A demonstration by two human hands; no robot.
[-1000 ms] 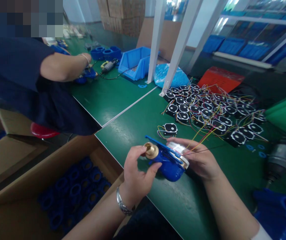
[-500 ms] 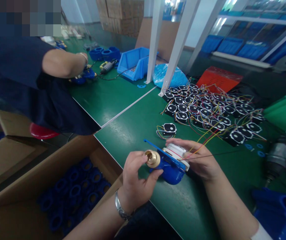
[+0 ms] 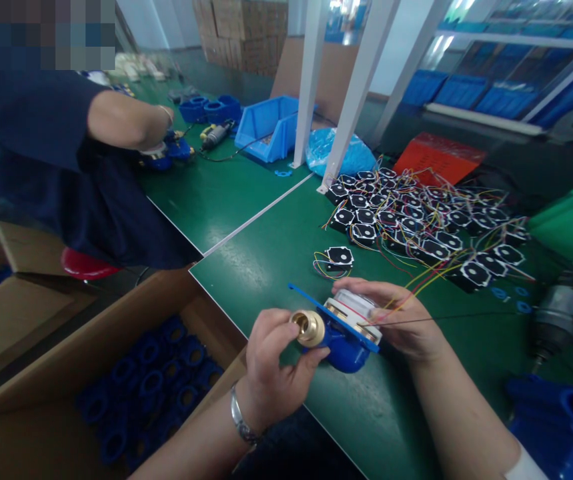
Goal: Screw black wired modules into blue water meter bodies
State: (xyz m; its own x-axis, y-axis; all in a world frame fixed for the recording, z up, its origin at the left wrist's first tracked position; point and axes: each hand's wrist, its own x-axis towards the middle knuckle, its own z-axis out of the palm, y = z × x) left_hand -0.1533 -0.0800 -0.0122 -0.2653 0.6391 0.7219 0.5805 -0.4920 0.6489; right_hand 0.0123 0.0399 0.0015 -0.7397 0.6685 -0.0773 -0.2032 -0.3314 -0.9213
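Between my two hands, above the green table (image 3: 261, 280), is a water meter (image 3: 349, 350) with a blue body, a brass threaded end and a blue flat plate. My left hand (image 3: 279, 370) is closed on the brass end, fingers above and thumb below. At the other side my right hand (image 3: 406, 320) grips the white, clear-topped register (image 3: 356, 307); some of its fingers are hidden behind. Yellow, red and black wires run from the register off to the right. One black module with coiled wires (image 3: 339, 257) lies just beyond the meter.
Several black wired modules (image 3: 411, 223) crowd the table at right. A power screwdriver (image 3: 556, 317) and a blue casing (image 3: 561, 420) lie near the right edge. Below left, a cardboard box (image 3: 41, 393) contains blue rings. A co-worker's arm (image 3: 126, 123) and a blue bin (image 3: 266, 130) are farther back.
The water meter has tilted slightly in my hands, its brass opening turning more toward me and dropping a little. Both hands keep their hold. The co-worker's arm has shifted slightly.
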